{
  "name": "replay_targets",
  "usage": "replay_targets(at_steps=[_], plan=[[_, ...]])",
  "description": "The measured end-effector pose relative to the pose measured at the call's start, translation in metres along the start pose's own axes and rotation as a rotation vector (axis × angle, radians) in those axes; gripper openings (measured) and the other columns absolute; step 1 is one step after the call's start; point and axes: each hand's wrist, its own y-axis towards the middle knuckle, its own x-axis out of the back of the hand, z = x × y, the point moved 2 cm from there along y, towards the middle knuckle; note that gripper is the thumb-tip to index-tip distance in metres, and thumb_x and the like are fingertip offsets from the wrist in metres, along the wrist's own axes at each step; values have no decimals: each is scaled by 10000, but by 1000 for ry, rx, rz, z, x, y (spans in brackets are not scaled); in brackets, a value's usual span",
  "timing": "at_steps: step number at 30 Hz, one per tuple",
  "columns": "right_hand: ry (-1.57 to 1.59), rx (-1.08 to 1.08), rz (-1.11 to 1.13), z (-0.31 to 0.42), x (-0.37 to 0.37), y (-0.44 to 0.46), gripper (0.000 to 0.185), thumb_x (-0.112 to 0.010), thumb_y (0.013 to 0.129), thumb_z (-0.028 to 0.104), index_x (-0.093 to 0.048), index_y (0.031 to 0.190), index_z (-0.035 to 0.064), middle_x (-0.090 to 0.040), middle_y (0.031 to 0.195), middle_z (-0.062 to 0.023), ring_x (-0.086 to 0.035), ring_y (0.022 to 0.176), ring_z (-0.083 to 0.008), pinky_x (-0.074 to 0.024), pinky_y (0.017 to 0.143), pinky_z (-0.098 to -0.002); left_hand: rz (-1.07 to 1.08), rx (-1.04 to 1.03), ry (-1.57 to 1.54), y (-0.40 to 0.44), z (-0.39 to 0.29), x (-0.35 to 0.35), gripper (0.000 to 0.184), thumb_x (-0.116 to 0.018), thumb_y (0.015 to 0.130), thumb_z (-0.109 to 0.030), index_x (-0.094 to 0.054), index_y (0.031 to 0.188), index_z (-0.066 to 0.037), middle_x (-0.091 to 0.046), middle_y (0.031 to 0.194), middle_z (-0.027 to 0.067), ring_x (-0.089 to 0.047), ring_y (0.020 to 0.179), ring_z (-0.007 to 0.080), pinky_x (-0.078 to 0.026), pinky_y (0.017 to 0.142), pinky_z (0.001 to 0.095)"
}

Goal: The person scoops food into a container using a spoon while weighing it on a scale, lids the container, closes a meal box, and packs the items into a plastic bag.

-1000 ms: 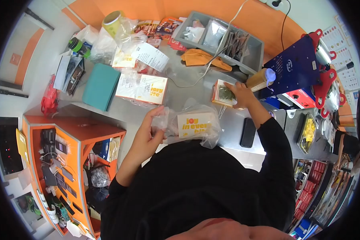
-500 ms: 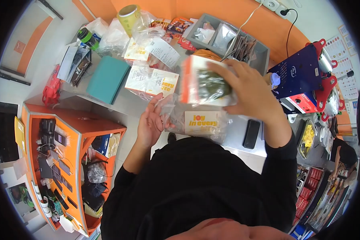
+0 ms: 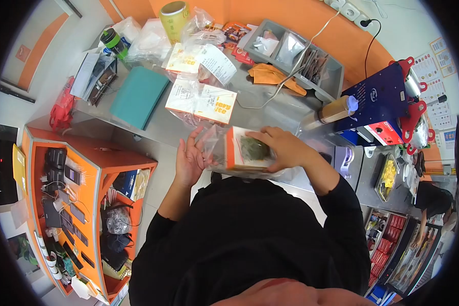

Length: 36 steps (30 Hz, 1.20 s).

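My right hand (image 3: 288,148) grips a white and orange food box (image 3: 236,159) with a dark green item in clear wrap (image 3: 255,149) on top; I cannot make out what the green item is. The box is low in front of my body, over a clear plastic bag (image 3: 215,148). At the bag's left side, my left hand (image 3: 189,162) is palm up, its bent fingers and thumb holding the bag's edge. Just beyond are bagged white boxes with yellow lettering (image 3: 201,102), and a printed receipt (image 3: 218,64) rests on the farther one.
A teal folder (image 3: 139,97) and a green-capped bottle (image 3: 112,42) are on the left. At the back sit a yellow roll (image 3: 174,21), a grey divided tray (image 3: 334,76) and an orange cloth (image 3: 275,79). A white cable (image 3: 285,84) crosses the metal table. Far right, another person (image 3: 433,199) works.
My right hand has brought the box and green item down and slightly left, over the bag and the box that lay there. My left hand stays at the bag's edge.
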Motion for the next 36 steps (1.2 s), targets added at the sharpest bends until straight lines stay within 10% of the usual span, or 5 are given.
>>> replay_targets(at_steps=[4,16,25,30,36], plan=[[-311,-221,127,4,-20,-14,1023,-854,547,301,-346,1435,312,-499,1214,-148,-503,1115,-327,-428,863,-496,61,87,246,6,10,-21,722,-215,957,-620,-189,1470,-112,-273,1523,90,-568,748,156,-544,768,396],[-454,-229,-162,3,-38,-51,1067,-864,583,359,-279,1470,252,-438,1369,-158,-441,1259,-320,-343,990,-632,367,247,463,8,-10,-83,666,-456,969,-471,-180,1465,-122,-268,1488,120,-592,899,203,-531,844,360],[-683,-283,125,-6,8,-129,364,-711,750,264,-604,1038,69,-556,1122,-56,-536,1103,-218,-286,1092,-525,393,414,1451,8,-44,-94,600,-618,884,-87,-323,1406,-88,-594,948,69,-598,826,158,-489,691,300],[-77,8,-554,9,43,-116,196,-643,733,7,-528,880,66,-542,1056,-90,-553,970,-278,-457,867,-391,459,65,1154,28,-32,-134,539,-591,893,-60,-369,1384,-87,-557,985,62,-570,906,150,-466,777,297],[486,146,-661,-2,9,-82,194,-566,787,-88,-509,914,48,-576,1036,-129,-580,964,-253,-474,811,-329,497,60,1064,38,-11,-157,538,-565,908,-46,-345,1398,-78,-529,1073,67,-546,973,141,-459,860,298]])
